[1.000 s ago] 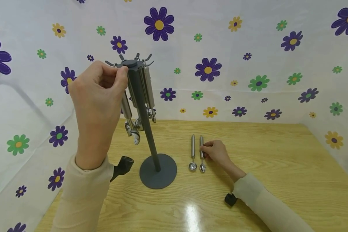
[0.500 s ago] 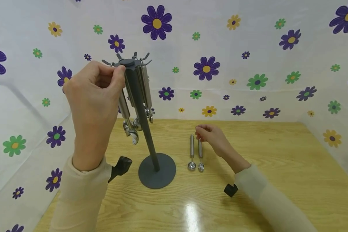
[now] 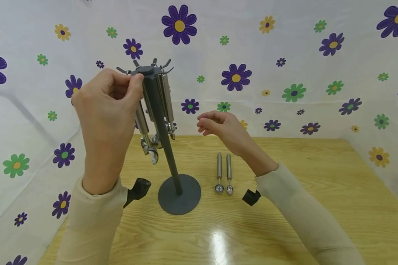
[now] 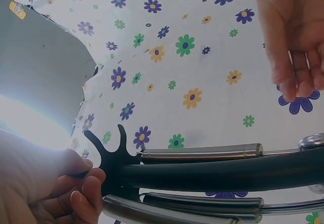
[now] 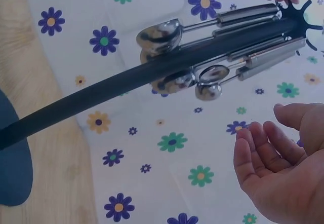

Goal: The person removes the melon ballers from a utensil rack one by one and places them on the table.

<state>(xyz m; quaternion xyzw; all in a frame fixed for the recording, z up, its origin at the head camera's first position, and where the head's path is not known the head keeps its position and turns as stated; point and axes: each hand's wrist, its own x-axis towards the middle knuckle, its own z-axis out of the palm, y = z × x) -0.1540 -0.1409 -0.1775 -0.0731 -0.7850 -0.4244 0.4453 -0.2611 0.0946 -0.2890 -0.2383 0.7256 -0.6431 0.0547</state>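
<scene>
A dark grey stand [image 3: 164, 129] with a round base [image 3: 180, 195] and a ring of curved hooks at its top rises at the left of the table. Several steel scoops [image 5: 159, 36] hang from the hooks, bowls downward. My left hand [image 3: 107, 99] pinches the stand's hooked top [image 3: 148, 70] between thumb and fingers. My right hand [image 3: 227, 132] is raised to the right of the stand, with nothing in it; in the right wrist view its fingers [image 5: 268, 148] bend loosely, apart from the hanging scoops.
Two steel scoops [image 3: 219, 169] [image 3: 229, 171] lie side by side on the wooden table [image 3: 302, 213], right of the base. A white flower-print cloth [image 3: 205, 29] backs the table. Black camera mounts [image 3: 139, 189] [image 3: 251, 197] stick out from both wrists.
My right hand has lifted off the right-hand scoop on the table and moved up and left toward the stand, empty. The left hand stays at the stand's top.
</scene>
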